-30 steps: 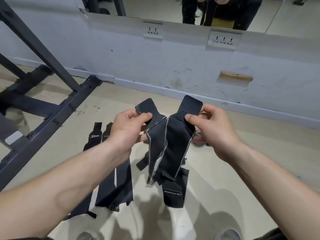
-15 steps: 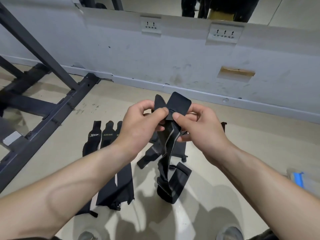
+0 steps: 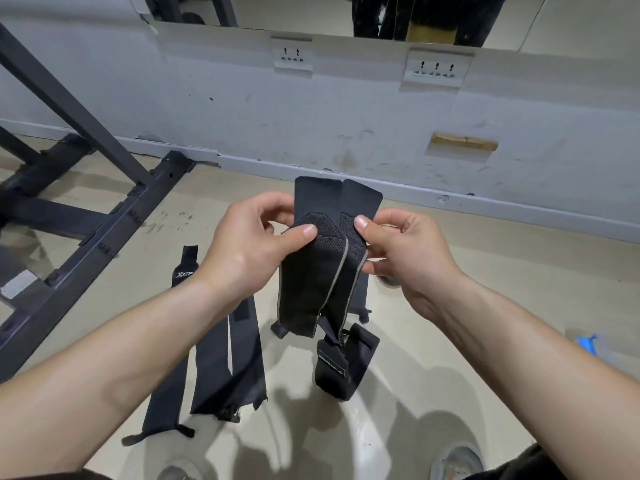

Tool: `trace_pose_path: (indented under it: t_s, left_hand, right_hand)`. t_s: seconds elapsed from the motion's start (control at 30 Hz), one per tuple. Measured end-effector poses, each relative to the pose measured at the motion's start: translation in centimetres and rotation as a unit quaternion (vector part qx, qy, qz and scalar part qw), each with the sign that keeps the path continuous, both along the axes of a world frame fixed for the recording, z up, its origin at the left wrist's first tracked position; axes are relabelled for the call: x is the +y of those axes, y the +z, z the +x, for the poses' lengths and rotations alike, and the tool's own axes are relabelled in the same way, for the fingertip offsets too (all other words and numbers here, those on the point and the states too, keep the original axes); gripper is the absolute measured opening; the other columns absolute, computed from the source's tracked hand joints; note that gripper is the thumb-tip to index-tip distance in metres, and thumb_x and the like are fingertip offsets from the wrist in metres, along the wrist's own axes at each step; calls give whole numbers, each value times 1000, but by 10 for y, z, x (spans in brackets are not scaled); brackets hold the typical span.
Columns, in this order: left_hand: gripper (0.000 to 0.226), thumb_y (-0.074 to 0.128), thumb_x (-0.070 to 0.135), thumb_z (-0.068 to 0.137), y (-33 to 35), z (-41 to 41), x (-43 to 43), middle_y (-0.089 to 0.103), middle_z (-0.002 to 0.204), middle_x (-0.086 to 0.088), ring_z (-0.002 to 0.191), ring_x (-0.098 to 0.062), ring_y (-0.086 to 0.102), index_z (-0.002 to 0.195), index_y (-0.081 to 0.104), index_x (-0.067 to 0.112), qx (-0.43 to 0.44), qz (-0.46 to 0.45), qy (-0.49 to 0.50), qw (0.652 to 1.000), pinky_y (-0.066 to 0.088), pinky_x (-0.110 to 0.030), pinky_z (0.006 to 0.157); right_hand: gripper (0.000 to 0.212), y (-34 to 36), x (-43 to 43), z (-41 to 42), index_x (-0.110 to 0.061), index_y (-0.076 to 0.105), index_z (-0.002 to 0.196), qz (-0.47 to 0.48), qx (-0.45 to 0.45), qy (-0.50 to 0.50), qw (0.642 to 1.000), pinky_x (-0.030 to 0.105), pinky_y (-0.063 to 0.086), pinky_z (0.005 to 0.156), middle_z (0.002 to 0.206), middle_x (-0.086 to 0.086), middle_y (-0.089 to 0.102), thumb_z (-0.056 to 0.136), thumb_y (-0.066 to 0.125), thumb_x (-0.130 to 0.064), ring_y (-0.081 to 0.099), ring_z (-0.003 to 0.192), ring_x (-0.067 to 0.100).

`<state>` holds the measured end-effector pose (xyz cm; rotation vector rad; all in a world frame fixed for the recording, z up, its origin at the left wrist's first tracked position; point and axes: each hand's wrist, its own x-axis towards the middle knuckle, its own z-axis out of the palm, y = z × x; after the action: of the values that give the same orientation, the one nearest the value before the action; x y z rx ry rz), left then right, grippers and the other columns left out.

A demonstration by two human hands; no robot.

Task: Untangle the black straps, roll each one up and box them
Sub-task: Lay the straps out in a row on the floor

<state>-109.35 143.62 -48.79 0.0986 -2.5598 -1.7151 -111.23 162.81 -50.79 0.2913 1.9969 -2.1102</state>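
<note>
The left hand [image 3: 249, 244] and right hand [image 3: 405, 251] hold a pair of black straps [image 3: 322, 271] up in front of the body, above the floor [image 3: 450, 341]. Each hand pinches one strap just below its smooth top tab, with the thumb on the near face and the other fingers [image 3: 273, 202] curled behind. The two tabs stand side by side and touch along their inner edges. Below the hands the grey-edged webbing hangs down, and its lower ends are bunched in a folded loop [image 3: 343, 362]; whether the loop reaches the floor cannot be told. More loose straps [image 3: 225, 358] lie flat on the floor to the left, under the left forearm, and one of them bears white lettering [image 3: 183, 271]. A dark metal frame [image 3: 86, 220] stands at far left, against the scuffed grey wall [image 3: 346, 116].
</note>
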Motion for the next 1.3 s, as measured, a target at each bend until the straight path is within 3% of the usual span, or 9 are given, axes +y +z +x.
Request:
trace_pose_path:
  t_s: [0.13,0.33,0.5,0.77,0.87,0.93,1.03,1.17,1.3]
  left_hand:
    - [13,83,13,79,5,-3,-9,69,80,8,70,-9,53,88,77,21,-24,42,-66,997,47,-14,69]
    - [19,79,-3,80,-1,-5,-7,73,71,7,64,-2,65,82,73,14,-46,71,-93,992,51,-12,66]
    - [31,86,8,76,-8,-8,-6,66,65,16,51,1,51,64,74,33,-37,32,-64,997,43,-10,59]
    - [28,89,6,71,-19,-13,-4,55,60,11,50,0,49,88,66,11,-60,54,-37,996,43,-11,58]
    - [28,81,17,85,-22,-15,-7,65,77,7,71,-9,59,111,71,14,-71,18,-93,993,51,-19,75]
    - [20,70,28,96,-24,-14,-8,75,102,-7,98,-20,69,110,73,14,-91,0,-156,984,53,-39,99]
    - [29,56,32,104,-27,-12,-3,74,115,-16,110,-33,69,115,69,9,-127,43,-173,976,50,-54,104]
    - [34,44,28,109,-23,-16,12,74,109,-14,98,-24,71,117,65,2,-113,164,-100,975,54,-42,95]
    - [36,43,32,109,-16,-23,15,76,93,-7,85,-20,73,107,67,6,-157,297,-14,942,61,-30,78]
  right_hand:
    - [15,-5,4,-6,-9,62,96,23,3,23,999,25,54,56,85,11,57,94,72,-20,54,68,18]
    - [14,0,-3,0,-6,67,86,23,30,98,994,22,51,52,71,6,66,97,66,-15,57,56,11]
    - [14,1,-4,1,-7,66,85,21,31,106,994,19,47,48,68,3,68,98,63,-12,57,51,9]
    - [13,-2,-1,-1,0,69,97,22,33,125,991,19,49,51,69,3,69,99,63,-11,57,53,8]
    - [13,-1,0,0,-1,70,97,23,34,129,991,20,49,54,69,2,70,98,64,-12,57,55,9]
    - [11,1,0,0,-5,70,91,21,37,120,992,22,49,54,71,4,69,98,64,-12,56,57,11]
    - [15,3,-2,1,-12,67,80,-10,40,82,996,21,48,50,74,9,65,96,67,-11,53,58,15]
    - [23,-5,-4,-2,-13,59,82,-90,19,19,996,27,51,51,77,5,64,102,57,-25,58,53,16]
    - [31,-36,-4,0,-8,68,86,-72,-22,66,995,28,53,65,77,8,65,91,37,-4,61,63,17]
